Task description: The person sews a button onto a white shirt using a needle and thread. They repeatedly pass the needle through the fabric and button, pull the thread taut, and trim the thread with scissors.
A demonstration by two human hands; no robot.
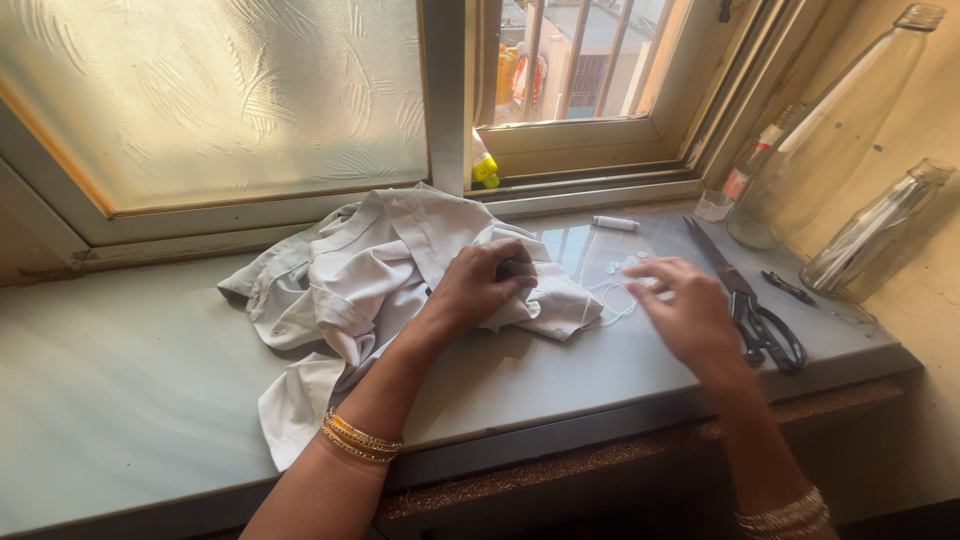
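Pinching white shirt [390, 270], left hand [480, 285] (fingertips hidden); right hand [685, 310] blurred.

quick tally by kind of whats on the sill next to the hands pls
White garment, under the left hand: 1
Scissors, beside the right hand: 1
Glass bottles: 2
White thread spool: 1
Small clear cup: 1
Small black tool: 1
Small white buttons: too blurred to count
Total without buttons: 7

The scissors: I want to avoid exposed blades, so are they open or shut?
Shut. The scissors lie flat on the sill, blades together in one line, beside the right hand.
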